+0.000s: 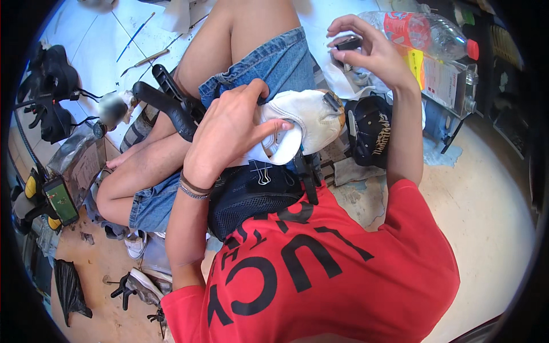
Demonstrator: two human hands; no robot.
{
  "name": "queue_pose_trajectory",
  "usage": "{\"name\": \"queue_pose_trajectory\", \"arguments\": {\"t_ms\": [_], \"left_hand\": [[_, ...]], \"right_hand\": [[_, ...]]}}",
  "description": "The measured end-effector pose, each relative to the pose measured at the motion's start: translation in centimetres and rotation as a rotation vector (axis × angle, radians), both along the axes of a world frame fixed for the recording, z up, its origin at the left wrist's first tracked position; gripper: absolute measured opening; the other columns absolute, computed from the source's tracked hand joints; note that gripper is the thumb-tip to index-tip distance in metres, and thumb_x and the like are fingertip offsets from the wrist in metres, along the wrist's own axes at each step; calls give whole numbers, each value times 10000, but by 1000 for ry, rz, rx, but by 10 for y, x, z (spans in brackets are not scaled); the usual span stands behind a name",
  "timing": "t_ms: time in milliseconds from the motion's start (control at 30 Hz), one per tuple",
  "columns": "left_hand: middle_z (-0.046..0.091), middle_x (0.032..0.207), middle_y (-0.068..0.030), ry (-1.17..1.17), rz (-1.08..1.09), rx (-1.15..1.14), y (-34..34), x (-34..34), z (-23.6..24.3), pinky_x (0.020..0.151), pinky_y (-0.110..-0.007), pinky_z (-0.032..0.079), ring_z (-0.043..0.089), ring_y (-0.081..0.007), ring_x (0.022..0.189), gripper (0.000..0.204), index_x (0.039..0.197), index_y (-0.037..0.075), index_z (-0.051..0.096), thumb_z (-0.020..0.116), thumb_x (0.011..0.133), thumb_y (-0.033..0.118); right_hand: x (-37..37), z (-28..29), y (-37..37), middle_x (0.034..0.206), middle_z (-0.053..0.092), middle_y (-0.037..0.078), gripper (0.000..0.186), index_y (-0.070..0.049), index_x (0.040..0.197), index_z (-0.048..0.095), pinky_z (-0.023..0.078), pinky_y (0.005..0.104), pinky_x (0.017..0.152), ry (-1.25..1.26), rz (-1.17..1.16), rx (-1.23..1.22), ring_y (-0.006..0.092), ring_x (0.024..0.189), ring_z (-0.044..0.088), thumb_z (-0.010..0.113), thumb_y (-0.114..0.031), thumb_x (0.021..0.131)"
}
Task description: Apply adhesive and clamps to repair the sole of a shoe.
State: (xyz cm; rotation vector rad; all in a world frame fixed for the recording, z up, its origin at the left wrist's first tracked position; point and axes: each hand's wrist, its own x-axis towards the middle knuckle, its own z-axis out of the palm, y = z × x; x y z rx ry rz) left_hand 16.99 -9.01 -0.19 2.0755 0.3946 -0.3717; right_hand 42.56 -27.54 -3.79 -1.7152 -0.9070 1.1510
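1. While the left hand [229,134] presses the white shoe [303,123] down on the lap, its fingers are curled over the shoe's opening and the thumb lies along the side, so the shoe sits gripped, toe toward the right, against the denim shorts [274,63].
2. Raised above and clear of the shoe, the right hand [372,51] pinches a small dark object [347,43] between thumb and fingertips; what kind of thing it is cannot be told.
3. Judging from this, the work on the shoe looks under way but unfinished: the shoe is seated and steadied, yet the small object is well apart from it and nothing is being applied to the upper.
4. A binder clip [263,171] hangs at the edge of the dark mesh bag [251,200] just below the shoe.
5. Beside the right knee lie a black cap [372,131] and a clear plastic bottle [426,31] with a red lid; thin brushes [137,35] rest on the white tiled floor [91,40], untouched.
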Motion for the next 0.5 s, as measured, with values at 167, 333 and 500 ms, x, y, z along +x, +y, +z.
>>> {"name": "queue_pose_trajectory", "arguments": {"t_ms": [167,333,500], "left_hand": [[680,910,-204,-44,-16,56,-9,0,-7,751,-483,514,659,-422,887,422,1084,16,601,756,885,355],[661,989,-214,-66,109,104,-15,-24,3,775,-481,523,655,-410,932,351,1104,23,594,707,916,296],[684,959,-219,-295,130,107,-30,-31,-11,778,-483,548,691,-388,897,462,1224,12,584,704,858,266]], "right_hand": [[-5,12,-12,1193,620,78,348,-23,1247,595,589,277,838,204,-105,-93,133,942,695,723,-81,929],[-14,21,1,1128,657,71,309,-30,1185,615,545,268,654,119,-188,-86,115,865,671,743,-163,937],[-6,30,-44,1232,657,105,462,-27,1376,543,543,289,770,-82,-440,-122,175,1041,655,707,-128,956]]}}
